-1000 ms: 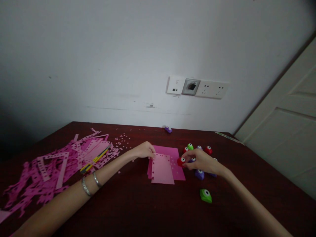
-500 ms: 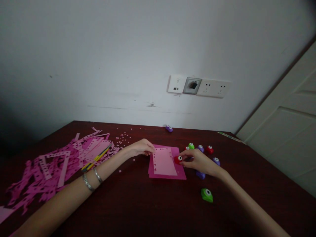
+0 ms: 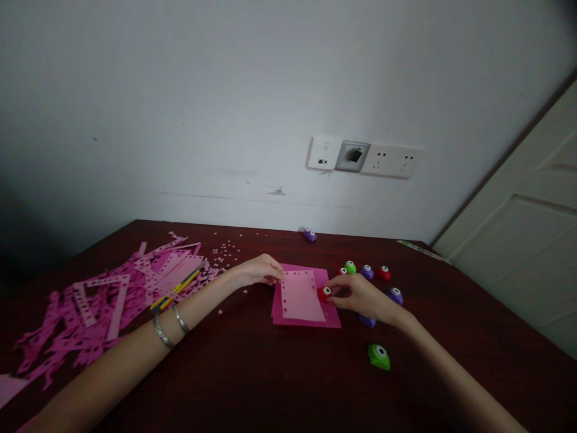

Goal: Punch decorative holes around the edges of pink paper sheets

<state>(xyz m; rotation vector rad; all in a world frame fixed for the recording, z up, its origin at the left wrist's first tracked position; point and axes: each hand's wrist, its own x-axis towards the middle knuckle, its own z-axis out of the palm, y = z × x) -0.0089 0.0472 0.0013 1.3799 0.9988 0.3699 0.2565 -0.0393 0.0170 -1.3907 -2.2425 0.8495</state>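
A pale pink sheet of paper [image 3: 302,297] with small punched shapes along its edges lies over darker pink sheets [image 3: 332,316]. My left hand [image 3: 265,270] is closed, its fingertips pinching the upper left corner of the paper. At the paper's right edge, my right hand [image 3: 358,293] grips a red craft punch [image 3: 324,293] with a white-ringed round button. The punch's slot is too small to make out. Close to my right hand are a purple punch [image 3: 368,321], partly hidden under it, and another purple punch [image 3: 395,295].
Several punches stand behind my right hand, among them a green one [image 3: 350,266] and a red one [image 3: 384,273]. Another green punch [image 3: 378,356] sits nearer me. Punched pink strips [image 3: 108,300] and a yellow cutter-like tool [image 3: 178,287] lie left. Purple punches [image 3: 310,235] stand by the wall.
The red punch in my right hand has shifted very slightly left and down along the paper's right edge. My left hand keeps its place at the corner.
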